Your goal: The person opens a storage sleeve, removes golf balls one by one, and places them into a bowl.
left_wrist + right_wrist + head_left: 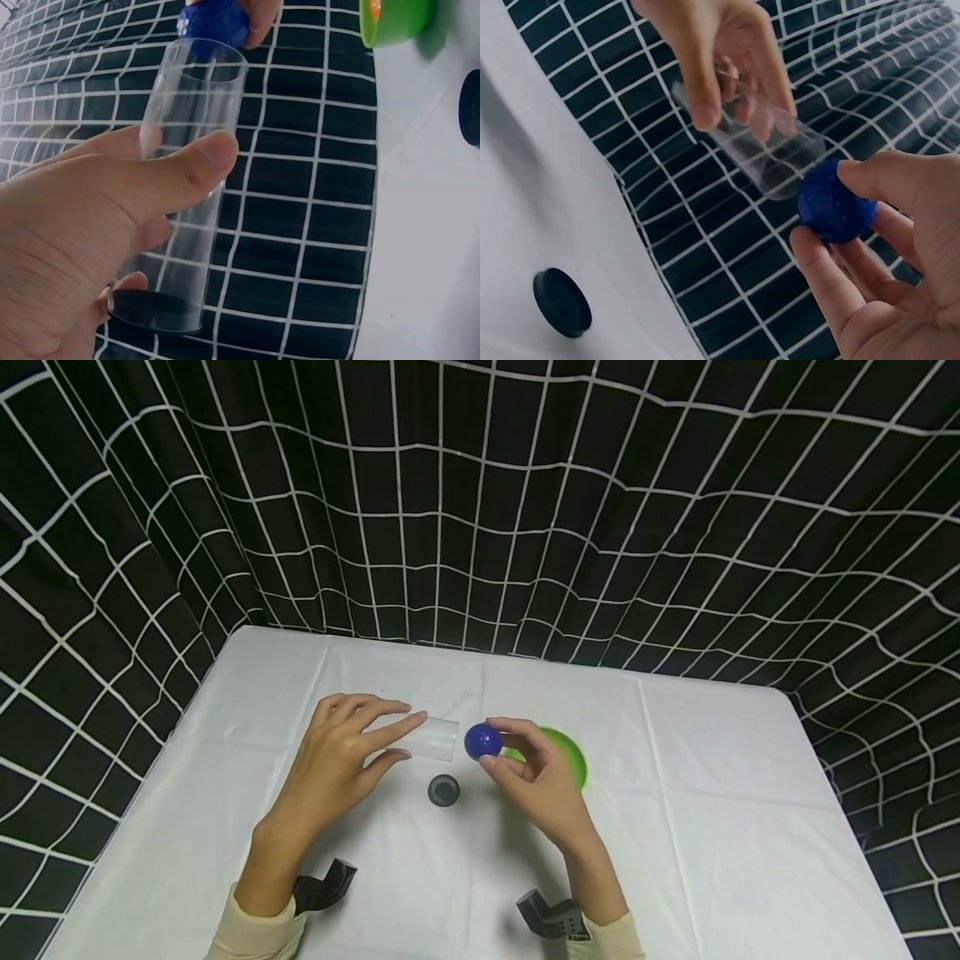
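My left hand (341,747) grips a clear plastic tube (433,739) lying sideways above the table, thumb on one side and fingers on the other. In the left wrist view the tube (199,112) shows an open rim toward the ball and a dark end at the bottom. Between thumb and fingertips of my right hand (543,777) is a dimpled blue ball (482,741). The ball (836,201) is right at the tube's open mouth in the right wrist view. Below them on the table sits a round dark cap (444,790).
A green bowl (573,756) stands on the table behind my right hand, with something orange (376,7) inside. White cloth (720,793) covers the table. Black curtains with a white grid (480,527) surround it. Each wrist carries a black camera mount (326,887).
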`<state>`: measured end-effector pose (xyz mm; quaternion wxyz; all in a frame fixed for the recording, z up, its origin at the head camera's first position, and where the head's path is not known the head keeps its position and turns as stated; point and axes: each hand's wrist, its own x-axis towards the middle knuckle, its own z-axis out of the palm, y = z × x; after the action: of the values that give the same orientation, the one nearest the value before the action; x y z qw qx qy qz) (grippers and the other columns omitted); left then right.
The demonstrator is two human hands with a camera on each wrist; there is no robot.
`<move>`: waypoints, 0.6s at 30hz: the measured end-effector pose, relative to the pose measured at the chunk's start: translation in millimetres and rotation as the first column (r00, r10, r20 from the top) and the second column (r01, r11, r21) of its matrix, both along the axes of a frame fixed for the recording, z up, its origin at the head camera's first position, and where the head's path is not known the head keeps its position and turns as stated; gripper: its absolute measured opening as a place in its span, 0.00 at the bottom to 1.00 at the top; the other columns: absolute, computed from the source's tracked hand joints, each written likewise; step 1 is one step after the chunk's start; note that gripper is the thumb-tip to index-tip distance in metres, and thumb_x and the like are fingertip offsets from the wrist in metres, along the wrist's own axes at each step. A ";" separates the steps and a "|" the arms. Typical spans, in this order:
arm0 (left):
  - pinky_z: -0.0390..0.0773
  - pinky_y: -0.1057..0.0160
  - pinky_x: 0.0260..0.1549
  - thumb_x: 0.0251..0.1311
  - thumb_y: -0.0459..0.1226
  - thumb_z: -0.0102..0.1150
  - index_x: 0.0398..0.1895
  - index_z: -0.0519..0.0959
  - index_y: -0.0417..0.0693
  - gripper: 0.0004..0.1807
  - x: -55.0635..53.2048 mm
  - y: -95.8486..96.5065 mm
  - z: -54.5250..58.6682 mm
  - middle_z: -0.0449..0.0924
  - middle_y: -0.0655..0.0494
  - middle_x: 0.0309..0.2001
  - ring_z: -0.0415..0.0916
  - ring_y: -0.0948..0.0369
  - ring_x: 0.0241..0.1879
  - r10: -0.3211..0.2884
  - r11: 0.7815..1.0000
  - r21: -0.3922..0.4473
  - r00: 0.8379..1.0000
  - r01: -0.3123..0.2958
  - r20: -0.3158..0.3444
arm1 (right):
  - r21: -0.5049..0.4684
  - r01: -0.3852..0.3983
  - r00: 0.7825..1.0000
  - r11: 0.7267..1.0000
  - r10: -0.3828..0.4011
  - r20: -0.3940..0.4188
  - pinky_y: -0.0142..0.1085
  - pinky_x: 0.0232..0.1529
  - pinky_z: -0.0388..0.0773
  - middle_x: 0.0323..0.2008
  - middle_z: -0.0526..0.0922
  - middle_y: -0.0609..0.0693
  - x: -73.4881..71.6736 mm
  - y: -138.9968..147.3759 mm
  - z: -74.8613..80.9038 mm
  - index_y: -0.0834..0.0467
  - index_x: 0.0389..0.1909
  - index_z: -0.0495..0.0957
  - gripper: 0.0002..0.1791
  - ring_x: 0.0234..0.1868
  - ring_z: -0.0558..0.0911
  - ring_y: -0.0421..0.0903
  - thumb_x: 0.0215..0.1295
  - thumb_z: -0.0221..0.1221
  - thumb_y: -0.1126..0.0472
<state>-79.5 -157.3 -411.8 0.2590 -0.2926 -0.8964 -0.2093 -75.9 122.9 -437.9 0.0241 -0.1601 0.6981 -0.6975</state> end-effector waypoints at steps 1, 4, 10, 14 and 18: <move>0.72 0.47 0.62 0.53 0.39 0.81 0.63 0.85 0.63 0.31 -0.2 -0.3 -0.5 0.88 0.57 0.57 0.81 0.53 0.57 0.001 1.000 0.003 1.000 -0.001 0.006 | 0.004 0.010 1.000 1.000 -0.010 -0.015 0.28 0.49 0.87 0.57 0.82 0.52 -0.4 1.8 0.2 0.67 0.65 0.77 0.26 0.52 0.88 0.38 0.66 0.67 0.74; 0.72 0.47 0.63 0.54 0.40 0.81 0.64 0.85 0.63 0.31 -0.4 -0.8 -1.3 0.88 0.57 0.58 0.81 0.53 0.58 0.004 1.000 0.011 1.000 -0.004 0.022 | 0.027 0.042 0.998 0.999 -0.040 -0.050 0.29 0.51 0.88 0.59 0.82 0.53 -1.7 8.1 0.6 0.66 0.64 0.77 0.26 0.55 0.87 0.38 0.65 0.67 0.74; 0.72 0.48 0.64 0.55 0.41 0.80 0.64 0.85 0.62 0.30 -1.0 -2.3 -2.4 0.88 0.57 0.59 0.81 0.53 0.59 0.002 1.000 0.029 0.999 -0.003 0.040 | 0.067 0.090 0.995 0.994 -0.087 -0.047 0.29 0.51 0.87 0.58 0.81 0.51 -4.6 23.6 0.0 0.65 0.65 0.77 0.26 0.54 0.88 0.39 0.66 0.68 0.74; 0.72 0.49 0.64 0.55 0.41 0.80 0.64 0.85 0.61 0.30 -0.9 -3.1 -2.2 0.88 0.57 0.59 0.81 0.53 0.59 -0.002 0.999 0.040 0.999 0.000 0.046 | 0.100 0.124 0.991 0.987 -0.118 -0.062 0.30 0.55 0.87 0.59 0.81 0.53 -6.3 32.3 -1.0 0.65 0.64 0.77 0.26 0.56 0.87 0.38 0.66 0.67 0.75; 0.72 0.49 0.63 0.55 0.41 0.80 0.64 0.85 0.61 0.30 -0.9 -3.5 -2.9 0.88 0.57 0.59 0.82 0.53 0.59 -0.004 0.999 0.051 0.998 0.001 0.057 | 0.128 0.149 0.988 0.980 -0.143 -0.059 0.29 0.57 0.85 0.61 0.80 0.60 -7.1 39.1 -1.1 0.65 0.64 0.77 0.26 0.58 0.86 0.36 0.65 0.67 0.75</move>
<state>-80.4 -160.8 -414.7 0.2405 -0.2809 -0.8974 -0.2407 -83.1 162.1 -439.1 -0.0340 -0.1238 0.7531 -0.6452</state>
